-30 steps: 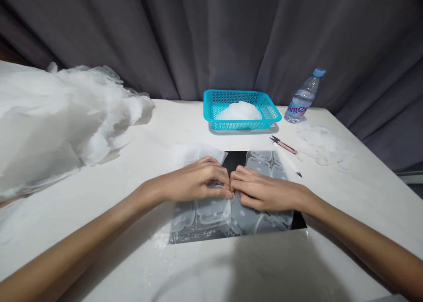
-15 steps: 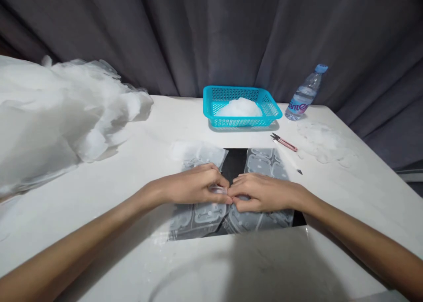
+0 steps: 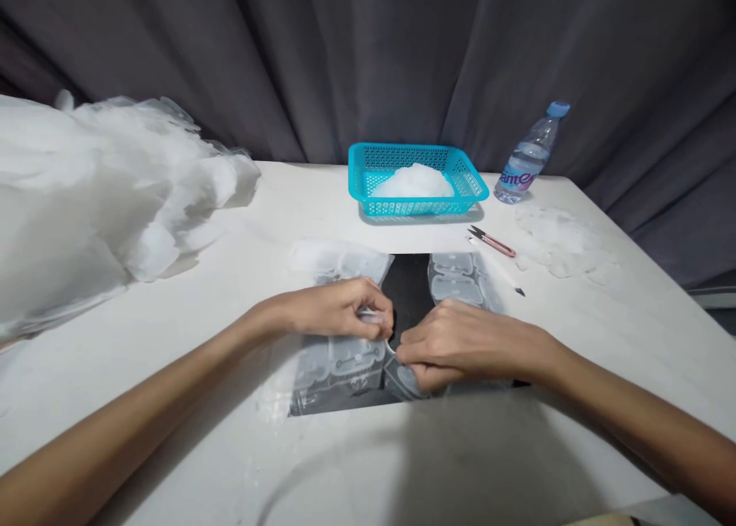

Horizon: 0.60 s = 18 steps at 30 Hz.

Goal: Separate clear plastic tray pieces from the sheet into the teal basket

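My left hand [image 3: 350, 310] is closed, its thumb and fingers pinched on a small translucent piece that I cannot name for sure. Just right of it, my right hand [image 3: 451, 344] is also closed. A thin whitish strip [image 3: 390, 348] spans the short gap between the two sets of fingertips. Beneath them are clear plastic pieces with rounded rectangular outlines, in a left group [image 3: 355, 355] and a right group [image 3: 455, 287]. Between these groups shows a dark rectangular area [image 3: 409, 281] in the white tabletop. My hands hide part of both groups.
A heap of white filmy sheets [image 3: 115, 189] covers the left side. At the back stand a blue basket [image 3: 422, 207] with white fluffy material and a water bottle [image 3: 529, 158]. Pink thread snips [image 3: 493, 242], a slim white tool [image 3: 506, 277] and translucent scraps [image 3: 566, 242] lie right.
My hands have drawn slightly apart, the left moving up and left. The right fingers have curled in more tightly, and a thin strip now shows between the hands.
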Each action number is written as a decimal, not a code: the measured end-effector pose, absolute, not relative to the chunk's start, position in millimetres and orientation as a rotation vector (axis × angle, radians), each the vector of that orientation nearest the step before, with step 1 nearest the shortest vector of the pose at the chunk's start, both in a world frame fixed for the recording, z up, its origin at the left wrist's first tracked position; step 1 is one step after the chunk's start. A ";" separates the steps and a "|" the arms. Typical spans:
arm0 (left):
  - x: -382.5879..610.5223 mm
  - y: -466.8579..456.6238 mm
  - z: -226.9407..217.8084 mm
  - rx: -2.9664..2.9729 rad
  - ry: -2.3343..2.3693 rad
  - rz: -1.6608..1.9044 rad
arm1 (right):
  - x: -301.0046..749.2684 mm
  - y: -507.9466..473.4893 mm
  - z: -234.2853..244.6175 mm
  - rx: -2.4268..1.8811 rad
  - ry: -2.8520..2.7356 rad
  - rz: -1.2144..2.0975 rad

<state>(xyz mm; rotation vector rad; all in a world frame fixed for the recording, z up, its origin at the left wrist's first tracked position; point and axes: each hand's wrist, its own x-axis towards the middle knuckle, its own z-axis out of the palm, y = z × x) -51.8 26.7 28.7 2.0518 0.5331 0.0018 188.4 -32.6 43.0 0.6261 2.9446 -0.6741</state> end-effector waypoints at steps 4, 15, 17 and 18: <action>-56.0 21.5 45.5 2.141 0.568 -0.088 | 190.1 -31.8 46.1 0.765 3.012 -0.537; -59.8 11.3 52.7 2.161 0.524 -0.109 | 178.4 -43.9 36.1 0.945 3.045 -0.885; -60.5 9.5 55.2 2.167 0.573 -0.151 | 178.5 -42.6 36.3 0.889 3.050 -0.805; -59.9 8.1 56.1 2.175 0.582 -0.180 | 178.6 -42.2 36.8 0.858 3.044 -0.753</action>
